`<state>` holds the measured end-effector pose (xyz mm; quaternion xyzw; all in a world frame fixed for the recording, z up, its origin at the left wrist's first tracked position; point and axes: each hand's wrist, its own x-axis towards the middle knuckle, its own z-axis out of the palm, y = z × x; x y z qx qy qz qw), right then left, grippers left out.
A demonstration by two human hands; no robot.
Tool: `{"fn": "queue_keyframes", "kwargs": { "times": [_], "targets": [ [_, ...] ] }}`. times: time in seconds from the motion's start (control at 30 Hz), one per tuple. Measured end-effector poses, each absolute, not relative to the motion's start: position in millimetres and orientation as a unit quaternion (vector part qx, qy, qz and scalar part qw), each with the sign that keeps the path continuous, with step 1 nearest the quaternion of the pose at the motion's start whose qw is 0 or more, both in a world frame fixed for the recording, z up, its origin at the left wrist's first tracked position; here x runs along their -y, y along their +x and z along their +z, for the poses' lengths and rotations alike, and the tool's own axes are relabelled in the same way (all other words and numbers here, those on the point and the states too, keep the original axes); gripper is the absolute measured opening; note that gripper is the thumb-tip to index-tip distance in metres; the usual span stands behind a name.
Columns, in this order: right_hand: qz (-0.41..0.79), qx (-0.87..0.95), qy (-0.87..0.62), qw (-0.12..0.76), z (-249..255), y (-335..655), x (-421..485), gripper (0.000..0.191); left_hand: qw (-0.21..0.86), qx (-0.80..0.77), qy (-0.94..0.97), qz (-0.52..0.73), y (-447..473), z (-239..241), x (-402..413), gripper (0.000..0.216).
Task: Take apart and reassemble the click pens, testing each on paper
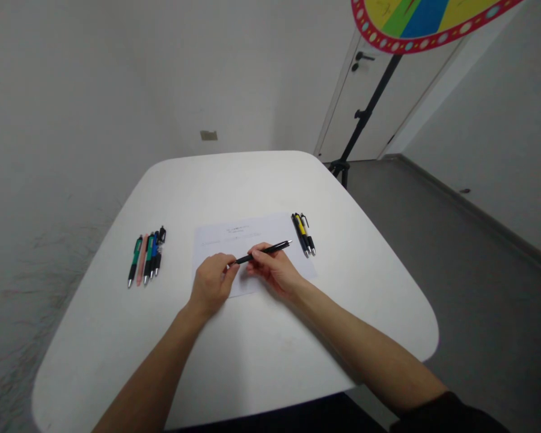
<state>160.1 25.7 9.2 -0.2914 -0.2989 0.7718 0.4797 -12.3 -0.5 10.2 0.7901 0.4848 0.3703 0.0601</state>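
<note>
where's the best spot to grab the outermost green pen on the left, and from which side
Pinch the outermost green pen mid-barrel, from above and its left: it lies flat on the table, and the pink pen sits close beside its right, leaving only the left flank free.

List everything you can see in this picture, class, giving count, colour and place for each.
table: one, white, centre
sheet of paper: one, white, mid-table, under the hands
black pen: one, black, above the paper, held in both hands
left pens: five, two green, pink, blue, black, table's left side
right pens: about three, black and yellow, paper's right edge
wheel: one, multicoloured, top right
stand: one, black, under the wheel
door: one, white, behind the stand
left hand: one, pinching the pen's near end
right hand: one, gripping the pen's middle
</note>
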Motion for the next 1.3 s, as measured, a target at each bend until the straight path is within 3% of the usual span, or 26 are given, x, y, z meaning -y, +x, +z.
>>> {"fn": "queue_keyframes", "kwargs": {
  "times": [0.4, 0.7, 1.0, 1.23, 1.3],
  "targets": [
    [0.774, 0.289, -0.27, 0.495, 3.1, 161.7, -25.1, 0.026, 0.127, -0.503, 0.771, 0.369, -13.1, 16.4, 2.2, 0.027],
    [0.758, 0.298, -0.28, 0.508, 5.3, 156.4, -21.9, 0.025, 0.281, -0.534, 0.689, 0.402, -10.1, 8.7, 1.7, 0.047],
    [0.759, 0.285, -0.274, 0.517, 3.0, 158.4, -25.4, 0.024, 0.152, -0.538, 0.694, 0.454, -9.6, 9.3, 0.6, 0.016],
    [0.768, 0.29, -0.268, 0.505, 5.7, 157.2, -22.2, 0.025, 0.159, -0.53, 0.723, 0.413, -12.5, 12.7, 0.9, 0.041],
    [0.768, 0.285, -0.269, 0.506, 5.6, 157.3, -22.4, 0.026, 0.159, -0.528, 0.72, 0.422, -12.5, 11.7, 1.1, 0.036]
  ]
}}
